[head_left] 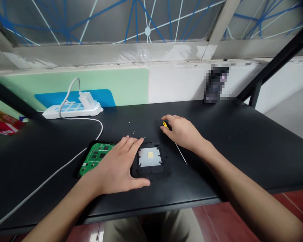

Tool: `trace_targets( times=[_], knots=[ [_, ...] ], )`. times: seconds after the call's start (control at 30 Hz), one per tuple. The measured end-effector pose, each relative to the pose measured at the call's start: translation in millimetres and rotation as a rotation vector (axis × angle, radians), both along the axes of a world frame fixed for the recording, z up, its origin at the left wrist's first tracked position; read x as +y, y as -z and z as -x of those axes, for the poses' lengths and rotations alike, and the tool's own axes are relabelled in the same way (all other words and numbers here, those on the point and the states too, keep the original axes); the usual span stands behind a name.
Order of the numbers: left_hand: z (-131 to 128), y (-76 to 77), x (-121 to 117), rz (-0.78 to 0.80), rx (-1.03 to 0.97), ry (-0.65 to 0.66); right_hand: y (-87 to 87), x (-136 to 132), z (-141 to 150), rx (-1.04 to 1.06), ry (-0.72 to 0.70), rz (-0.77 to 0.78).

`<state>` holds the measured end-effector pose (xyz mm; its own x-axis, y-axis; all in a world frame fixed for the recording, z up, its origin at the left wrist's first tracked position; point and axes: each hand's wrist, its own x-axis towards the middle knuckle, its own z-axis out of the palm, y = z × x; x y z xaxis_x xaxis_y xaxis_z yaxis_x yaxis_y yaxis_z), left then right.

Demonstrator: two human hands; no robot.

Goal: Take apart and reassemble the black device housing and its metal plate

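My left hand (120,166) lies flat and open on a black device case (151,171), fingers stretched over it and thumb along its front edge. A green circuit board (94,158) shows at the case's left, and a grey metal plate (149,156) with a small yellow square sits to the right of my fingers. My right hand (183,131) rests on a screwdriver with a yellow-and-black handle (165,125). Its fingers curl over the handle, and the thin metal shaft (181,153) runs out under the wrist toward me.
Several tiny screws (133,132) lie on the black table (242,141) behind the case. A white power strip (72,109) with a plugged charger sits at the back left, its white cable (50,174) trailing to the front left. A red packet (2,122) is at far left.
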<state>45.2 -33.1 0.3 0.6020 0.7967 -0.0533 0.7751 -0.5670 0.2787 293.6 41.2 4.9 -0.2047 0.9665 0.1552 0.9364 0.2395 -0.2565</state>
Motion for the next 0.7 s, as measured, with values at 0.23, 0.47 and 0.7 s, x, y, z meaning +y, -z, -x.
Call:
trace_targets(
  times=[0.23,0.47,0.7],
  knots=[
    [4,-3.3,3,-0.001,-0.067,0.069,-11.5,-8,5,0.593,-0.123,-0.144],
    [2,-6.0,5,0.015,-0.103,0.079,-2.2,-15,11,0.852,-0.183,-0.362],
    [1,-4.8,6,0.006,-0.075,0.086,3.2,-19,17,0.831,-0.278,-0.56]
  ],
)
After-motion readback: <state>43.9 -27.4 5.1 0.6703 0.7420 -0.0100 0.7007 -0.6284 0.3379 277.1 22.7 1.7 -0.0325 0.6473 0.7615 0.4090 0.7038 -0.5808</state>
